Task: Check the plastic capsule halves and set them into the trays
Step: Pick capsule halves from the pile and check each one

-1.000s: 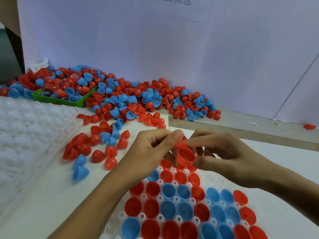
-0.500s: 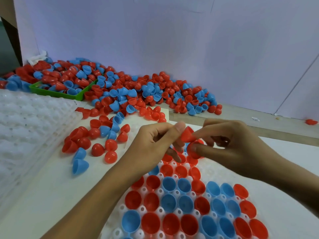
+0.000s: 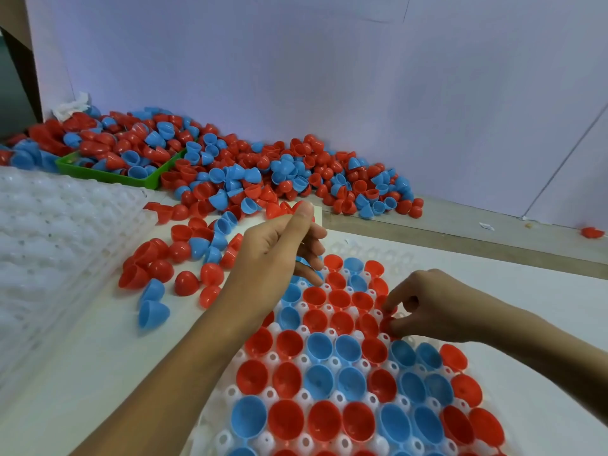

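Observation:
A white pocketed tray (image 3: 371, 250) lies in front of me, with several red and blue capsule halves seated open side up in its pockets. My right hand (image 3: 434, 311) pinches a red capsule half (image 3: 387, 321) low over a pocket at the tray's right side, beside the filled rows. My left hand (image 3: 276, 255) hovers over the tray's far left corner with its thumb raised and fingers loosely curled; I see nothing in it. Loose red and blue halves (image 3: 184, 258) lie on the table just left of that hand.
A big pile of red and blue halves (image 3: 279, 172) runs along the back wall, spilling over a green bin (image 3: 108, 176). A stack of empty white trays (image 3: 49, 245) fills the left side. One stray red half (image 3: 592, 232) lies far right.
The hands, which held a red half together above the tray, have separated. My right hand has dropped to the tray with the red half, and my left hand has let go and lifted away.

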